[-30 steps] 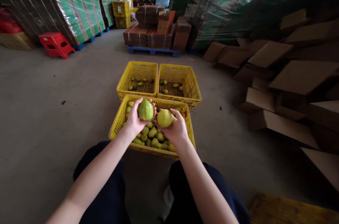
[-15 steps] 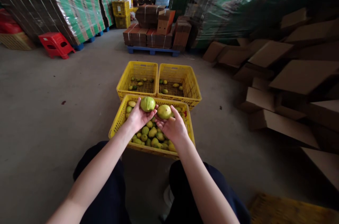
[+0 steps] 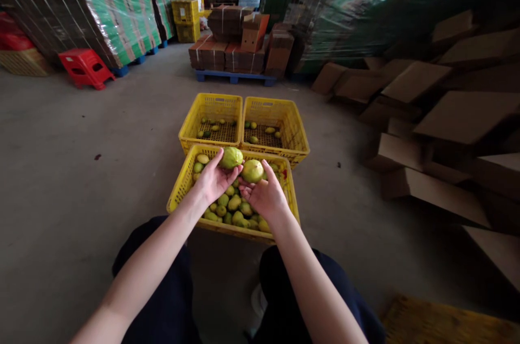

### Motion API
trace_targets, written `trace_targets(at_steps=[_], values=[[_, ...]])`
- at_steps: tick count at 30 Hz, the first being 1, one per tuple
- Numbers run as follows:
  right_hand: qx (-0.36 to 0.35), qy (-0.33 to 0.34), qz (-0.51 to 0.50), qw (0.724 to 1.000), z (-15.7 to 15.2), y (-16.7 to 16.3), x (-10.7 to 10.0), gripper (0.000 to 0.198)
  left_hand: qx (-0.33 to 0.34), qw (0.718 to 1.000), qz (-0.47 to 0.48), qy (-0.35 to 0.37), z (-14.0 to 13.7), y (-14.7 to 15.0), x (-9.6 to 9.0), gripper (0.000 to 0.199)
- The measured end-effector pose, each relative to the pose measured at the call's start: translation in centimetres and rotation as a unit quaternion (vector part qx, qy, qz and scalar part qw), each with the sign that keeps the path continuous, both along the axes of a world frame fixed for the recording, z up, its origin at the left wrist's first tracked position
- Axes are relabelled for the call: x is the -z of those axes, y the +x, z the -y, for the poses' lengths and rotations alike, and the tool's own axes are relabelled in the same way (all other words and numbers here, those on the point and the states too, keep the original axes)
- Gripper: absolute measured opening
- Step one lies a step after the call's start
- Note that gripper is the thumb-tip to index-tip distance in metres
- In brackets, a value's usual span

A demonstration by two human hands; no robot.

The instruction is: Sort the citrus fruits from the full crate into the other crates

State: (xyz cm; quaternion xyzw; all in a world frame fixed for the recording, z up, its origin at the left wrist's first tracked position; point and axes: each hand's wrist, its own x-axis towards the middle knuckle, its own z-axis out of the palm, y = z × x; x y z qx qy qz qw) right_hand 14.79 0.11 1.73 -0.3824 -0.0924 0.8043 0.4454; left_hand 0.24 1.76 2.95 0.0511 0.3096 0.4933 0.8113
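My left hand (image 3: 214,181) is closed round a green lemon (image 3: 232,158), thumb and fingers along its sides. In my right hand (image 3: 268,193) rests a yellow-green lemon (image 3: 252,171), held between thumb and fingers. Both hands are close together above the near yellow crate (image 3: 179,187), their fingertips almost meeting. Inside that crate lie many green and yellow lemons (image 3: 234,203), partly hidden by my hands and forearms.
Beyond stand two yellow crates, a left one (image 3: 187,122) and a right one (image 3: 300,132), each with several fruits on its floor. Cardboard boxes (image 3: 410,82) lie heaped at right. A red stool (image 3: 86,66) stands at left, a blue pallet (image 3: 234,77) with flattened cartons behind.
The lemon in my left hand has turned and shifted slightly right, with the hand rolling along. The right hand's lemon has turned a little; that hand stays nearly in place.
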Motion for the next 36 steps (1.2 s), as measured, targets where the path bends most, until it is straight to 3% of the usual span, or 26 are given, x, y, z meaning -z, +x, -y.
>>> trace_targets(at_steps=[9,19,23,30,34,36], values=[[0.005,-0.001,0.007,1.000,0.12,0.02,0.13,0.049,-0.027,0.998,-0.021,-0.051,-0.12,0.13,0.03,0.061],[0.001,0.009,-0.025,1.000,0.16,0.12,0.25,0.047,0.009,0.997,-0.065,-0.051,-0.01,0.14,-0.28,0.065],[0.027,0.017,-0.024,0.999,0.29,0.08,0.16,0.042,0.015,0.994,-0.107,-0.025,-0.03,0.26,-0.18,0.061],[0.094,0.058,-0.035,0.993,0.47,-0.11,-0.21,0.016,0.018,0.987,-0.159,0.032,0.10,0.21,0.21,0.047],[0.113,0.111,-0.028,0.987,0.31,-0.04,-0.02,0.018,-0.048,0.976,-0.181,0.110,0.37,0.34,0.37,0.027],[0.139,0.148,0.015,0.979,0.39,-0.04,0.02,0.022,-0.103,0.959,-0.212,0.156,0.60,0.41,0.35,0.029]])
